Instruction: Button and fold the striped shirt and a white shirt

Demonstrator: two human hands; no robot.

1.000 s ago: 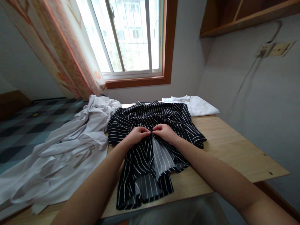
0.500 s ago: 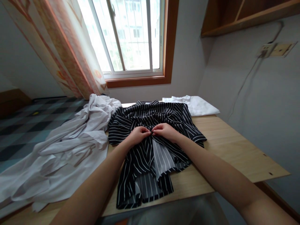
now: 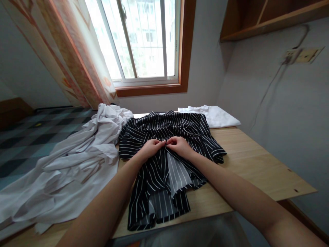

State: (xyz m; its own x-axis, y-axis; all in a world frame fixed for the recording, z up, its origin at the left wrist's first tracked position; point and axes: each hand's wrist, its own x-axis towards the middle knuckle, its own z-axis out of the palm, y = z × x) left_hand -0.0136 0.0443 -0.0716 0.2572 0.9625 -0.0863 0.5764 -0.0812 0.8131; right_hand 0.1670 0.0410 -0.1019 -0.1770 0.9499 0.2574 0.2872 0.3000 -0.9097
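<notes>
A black shirt with thin white stripes (image 3: 164, 164) lies spread on a light wooden table (image 3: 252, 168), its front opening facing up and the paler inside showing below my hands. My left hand (image 3: 150, 147) and my right hand (image 3: 178, 144) meet at the middle of the shirt's front. Both pinch the two fabric edges together, fingertips touching. What sits between the fingertips is too small to make out.
A heap of crumpled white cloth (image 3: 66, 164) covers the table's left side and hangs over it. A folded white garment (image 3: 213, 115) lies at the back right. Behind are a window (image 3: 144, 41) with a patterned curtain (image 3: 69, 51), and a wooden shelf (image 3: 269, 17) on the right wall.
My hands have stayed at the shirt's front edges; the fingers shifted only slightly. The garments have not moved.
</notes>
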